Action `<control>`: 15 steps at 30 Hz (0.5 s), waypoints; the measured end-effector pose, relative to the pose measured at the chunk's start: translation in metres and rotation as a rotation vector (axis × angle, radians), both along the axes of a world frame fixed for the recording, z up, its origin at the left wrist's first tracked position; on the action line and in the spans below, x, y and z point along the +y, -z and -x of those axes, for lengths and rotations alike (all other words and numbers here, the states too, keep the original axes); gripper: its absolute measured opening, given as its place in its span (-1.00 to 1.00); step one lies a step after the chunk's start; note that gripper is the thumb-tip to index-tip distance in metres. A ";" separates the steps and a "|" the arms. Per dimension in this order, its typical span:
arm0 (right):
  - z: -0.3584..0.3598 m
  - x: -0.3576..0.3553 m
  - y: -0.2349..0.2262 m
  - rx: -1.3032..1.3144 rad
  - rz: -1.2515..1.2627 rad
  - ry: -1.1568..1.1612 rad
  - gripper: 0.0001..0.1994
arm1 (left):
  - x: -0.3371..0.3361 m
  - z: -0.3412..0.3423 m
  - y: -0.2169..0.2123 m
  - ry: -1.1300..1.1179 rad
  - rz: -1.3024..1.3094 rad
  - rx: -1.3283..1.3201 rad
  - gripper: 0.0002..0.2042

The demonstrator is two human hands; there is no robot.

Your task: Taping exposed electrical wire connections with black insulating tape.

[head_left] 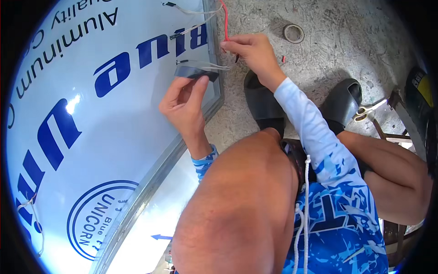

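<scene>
My left hand [185,98] is closed on a roll of black tape [189,71], held between thumb and fingers over the edge of a white sign panel [109,132]. Farther right, my right hand [258,55] pinches a red wire [226,20] that comes down from the top of the view. A short dark wire end [237,58] shows under its fingers. Thin pale wires [196,32] with dark tips lie across the panel's far right edge, and one bundle [207,66] passes just beyond the tape.
A metal frame [157,176] borders the panel, which bears dark blue lettering. On the concrete floor [319,50] lie a tape ring [293,34], a small red scrap [284,59] and scissors [369,110]. My feet in black clogs [262,98] stand close by. More thin wire [36,223] hangs at lower left.
</scene>
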State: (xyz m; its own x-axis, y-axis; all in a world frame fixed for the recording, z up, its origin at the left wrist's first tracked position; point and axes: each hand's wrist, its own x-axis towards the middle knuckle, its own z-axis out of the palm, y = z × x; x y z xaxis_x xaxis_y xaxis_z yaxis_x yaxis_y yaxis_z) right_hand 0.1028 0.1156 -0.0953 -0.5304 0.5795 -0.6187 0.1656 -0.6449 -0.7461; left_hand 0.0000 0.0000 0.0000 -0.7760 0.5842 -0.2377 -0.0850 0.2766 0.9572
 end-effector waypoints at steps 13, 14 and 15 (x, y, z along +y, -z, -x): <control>-0.008 -0.003 -0.038 0.105 0.425 0.205 -0.75 | 0.007 -0.026 0.051 -0.142 -0.131 0.021 -0.88; -0.008 -0.003 -0.039 0.095 0.440 0.208 -0.74 | 0.007 -0.027 0.052 -0.157 -0.141 0.013 -0.88; -0.008 -0.003 -0.040 0.092 0.437 0.211 -0.74 | 0.008 -0.028 0.052 -0.157 -0.143 0.006 -0.88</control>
State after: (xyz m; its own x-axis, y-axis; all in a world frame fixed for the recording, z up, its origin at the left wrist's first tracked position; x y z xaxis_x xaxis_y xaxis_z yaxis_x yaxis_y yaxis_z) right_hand 0.1107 0.1126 -0.0552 -0.4936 0.3765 -0.7840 -0.0561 -0.9133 -0.4033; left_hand 0.0284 0.0079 -0.0522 -0.8614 0.4834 -0.1561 -0.1106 0.1215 0.9864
